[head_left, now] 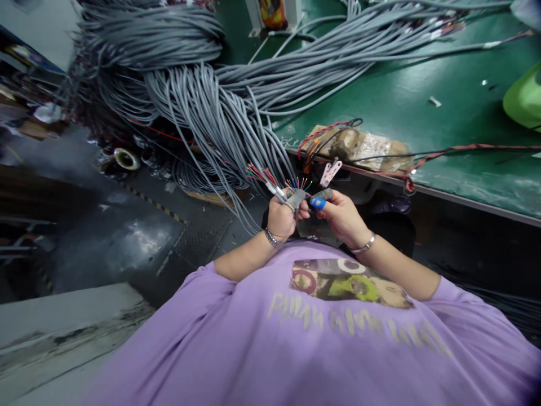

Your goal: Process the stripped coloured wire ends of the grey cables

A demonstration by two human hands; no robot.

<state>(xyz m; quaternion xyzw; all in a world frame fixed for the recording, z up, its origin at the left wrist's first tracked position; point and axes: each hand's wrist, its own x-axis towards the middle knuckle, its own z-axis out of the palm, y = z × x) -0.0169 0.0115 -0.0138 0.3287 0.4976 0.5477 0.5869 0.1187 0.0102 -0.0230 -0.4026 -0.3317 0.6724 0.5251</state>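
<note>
My left hand (282, 217) is closed around a grey cable (275, 192), whose end shows a white sleeve and a fan of thin coloured wires (261, 173). Another spray of coloured wire ends (299, 184) stands up just beyond the grey-wrapped thumb. Close by on the right, my right hand (344, 217) pinches thumb and index finger together beside those wire ends. Its thumb wears a blue wrap (318, 203) and its index finger a grey one. Whatever lies between these fingertips is too small to make out.
A thick bundle of grey cables (220, 118) drapes over the green table (456, 129) and its left end. A pink clip (331, 172) sits at the table edge, near a taped cardboard piece (376, 151) with red and black wires. A bright green object (524, 98) stands at right.
</note>
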